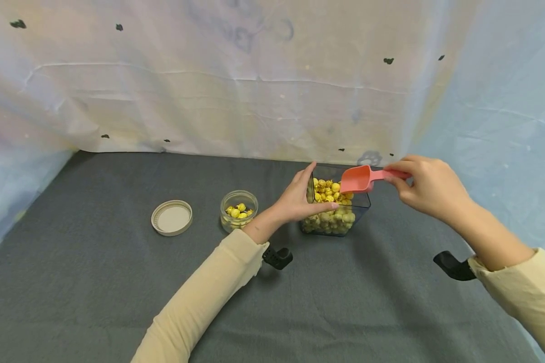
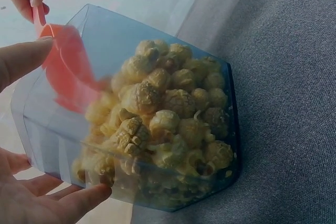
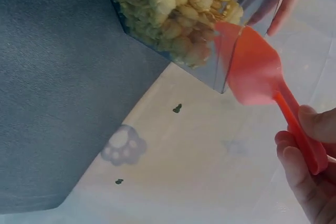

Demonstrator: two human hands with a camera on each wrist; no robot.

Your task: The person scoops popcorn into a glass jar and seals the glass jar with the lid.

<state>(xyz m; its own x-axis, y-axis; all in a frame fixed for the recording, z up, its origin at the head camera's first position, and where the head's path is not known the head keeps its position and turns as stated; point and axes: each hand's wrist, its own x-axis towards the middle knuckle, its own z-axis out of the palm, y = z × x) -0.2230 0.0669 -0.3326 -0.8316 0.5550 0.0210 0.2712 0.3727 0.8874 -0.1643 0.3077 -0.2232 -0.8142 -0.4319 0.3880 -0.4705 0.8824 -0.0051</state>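
Coral plastic sits pinched between the thumb and fingers of my right hand [image 1: 429, 184]: the handle of a scoop [image 1: 356, 180], its tip inside the clear tub [image 1: 359, 212], by the popcorn [image 1: 327, 190]. My left hand [image 1: 296, 201] spans the tub, thumb apart from fingers, holding its walls. Leftward on the cloth [image 1: 300, 312] stand an uncapped jar [image 1: 227, 223], partly filled, and a pale lid [image 1: 172, 218]. I judge this to be scooping; next calls for working the blade under, then lifting it level.

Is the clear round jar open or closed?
The jar is open: popcorn shows through its uncovered mouth, and a round lid lies apart on the gray cloth.
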